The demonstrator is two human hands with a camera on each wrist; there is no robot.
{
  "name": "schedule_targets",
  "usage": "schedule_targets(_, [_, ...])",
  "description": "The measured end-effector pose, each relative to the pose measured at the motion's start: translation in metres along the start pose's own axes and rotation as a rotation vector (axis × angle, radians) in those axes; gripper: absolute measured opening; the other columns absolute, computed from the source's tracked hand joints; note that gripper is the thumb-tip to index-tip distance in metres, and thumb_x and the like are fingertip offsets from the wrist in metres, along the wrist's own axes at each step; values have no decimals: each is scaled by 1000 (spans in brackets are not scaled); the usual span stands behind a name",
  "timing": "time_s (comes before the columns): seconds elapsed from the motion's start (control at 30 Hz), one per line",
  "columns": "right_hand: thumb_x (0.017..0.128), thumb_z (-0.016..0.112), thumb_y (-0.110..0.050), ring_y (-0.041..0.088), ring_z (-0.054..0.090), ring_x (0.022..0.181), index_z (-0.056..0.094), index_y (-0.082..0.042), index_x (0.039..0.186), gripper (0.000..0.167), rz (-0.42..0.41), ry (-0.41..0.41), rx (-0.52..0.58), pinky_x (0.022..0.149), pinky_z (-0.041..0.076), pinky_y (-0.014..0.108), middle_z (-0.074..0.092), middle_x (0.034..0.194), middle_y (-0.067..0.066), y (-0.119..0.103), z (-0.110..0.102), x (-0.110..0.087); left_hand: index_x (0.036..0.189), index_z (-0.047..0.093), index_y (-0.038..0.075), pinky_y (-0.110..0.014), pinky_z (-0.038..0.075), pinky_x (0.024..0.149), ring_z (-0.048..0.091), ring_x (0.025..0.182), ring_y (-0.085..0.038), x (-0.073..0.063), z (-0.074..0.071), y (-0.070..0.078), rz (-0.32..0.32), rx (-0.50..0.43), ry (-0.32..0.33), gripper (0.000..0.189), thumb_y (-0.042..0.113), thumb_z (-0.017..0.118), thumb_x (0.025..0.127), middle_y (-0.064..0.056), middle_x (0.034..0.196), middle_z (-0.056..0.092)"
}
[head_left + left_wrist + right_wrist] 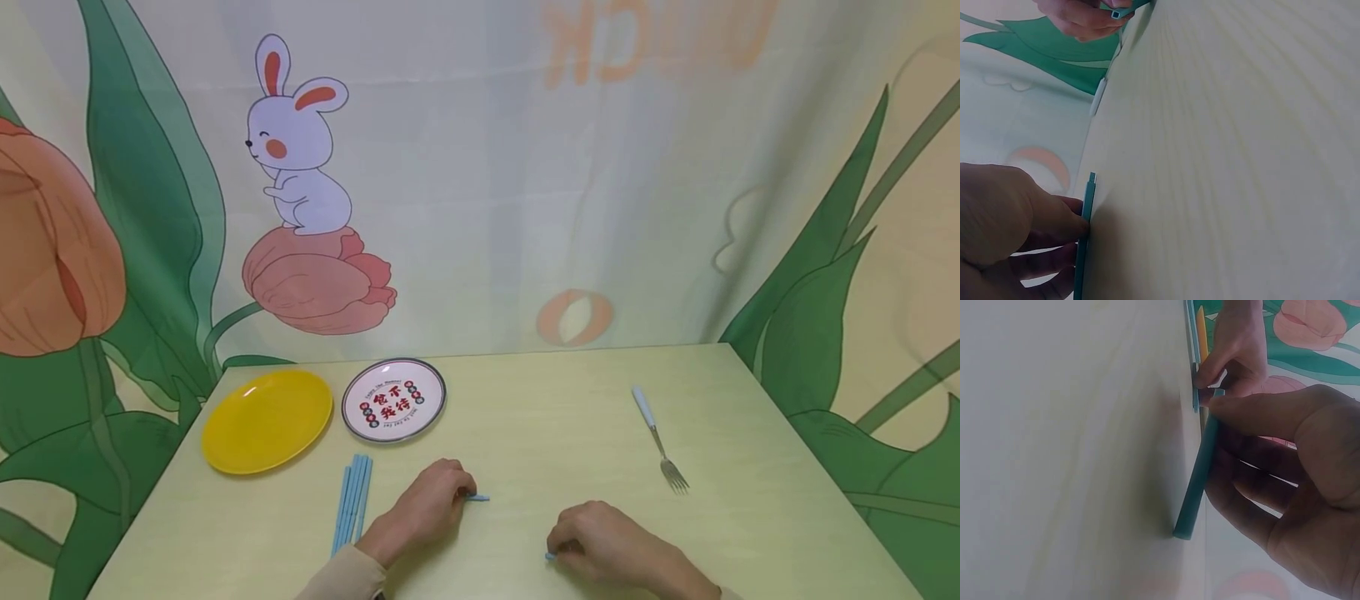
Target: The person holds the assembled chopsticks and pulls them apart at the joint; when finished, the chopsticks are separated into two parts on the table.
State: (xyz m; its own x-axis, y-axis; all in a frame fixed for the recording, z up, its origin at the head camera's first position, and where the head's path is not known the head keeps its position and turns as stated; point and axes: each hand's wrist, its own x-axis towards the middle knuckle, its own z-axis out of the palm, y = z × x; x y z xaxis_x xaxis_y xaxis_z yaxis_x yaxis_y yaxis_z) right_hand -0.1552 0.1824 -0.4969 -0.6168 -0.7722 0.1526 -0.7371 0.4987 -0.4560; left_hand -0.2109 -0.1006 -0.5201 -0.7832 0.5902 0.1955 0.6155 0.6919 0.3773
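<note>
My left hand (429, 507) pinches a blue chopstick piece (1082, 250) between thumb and fingers, low over the table. A narrower tip sticks out at the end of this piece. To the right and nearer the front edge, my right hand (606, 542) holds another short blue chopstick piece (1196, 481), tilted close above the tabletop. In the left wrist view its end shows a square hollow. The two pieces are apart. Left of my left hand lies a row of several blue chopsticks (352, 504), partly hidden by the sleeve at the near end.
A yellow plate (266, 421) stands at the table's back left, beside a white plate (393, 392) with a dark rim and printed characters. On the right lies a fork (656, 437) with a white handle. A printed curtain (465, 183) hangs behind the table (525, 425).
</note>
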Motion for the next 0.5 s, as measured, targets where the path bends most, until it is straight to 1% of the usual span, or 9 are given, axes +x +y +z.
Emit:
schedule_targets(0.17, [84, 74, -11, -11, 51, 70, 77, -15, 86, 5, 8, -11, 3, 63, 43, 6, 68, 81, -14, -2, 1, 1, 86, 74, 8, -25, 47, 74, 54, 78, -11, -1, 1, 1, 6, 21, 18, 15, -3, 65, 81, 2, 81, 63])
schedule_targets(0.27, [83, 74, -11, -11, 48, 67, 76, -15, 85, 5, 14, -17, -5, 62, 42, 6, 67, 79, -15, -2, 2, 1, 87, 74, 8, -25, 47, 74, 54, 78, -11, -1, 0, 1, 6, 23, 18, 14, -2, 66, 81, 2, 81, 63])
schedule_targets(0.5, [83, 75, -13, -11, 47, 65, 77, -16, 85, 5, 38, -38, 3, 61, 43, 8, 66, 78, -16, -2, 3, 2, 92, 73, 6, -26, 48, 75, 54, 81, -12, -4, -3, 2, -18, 16, 8, 13, 1, 68, 81, 0, 84, 63])
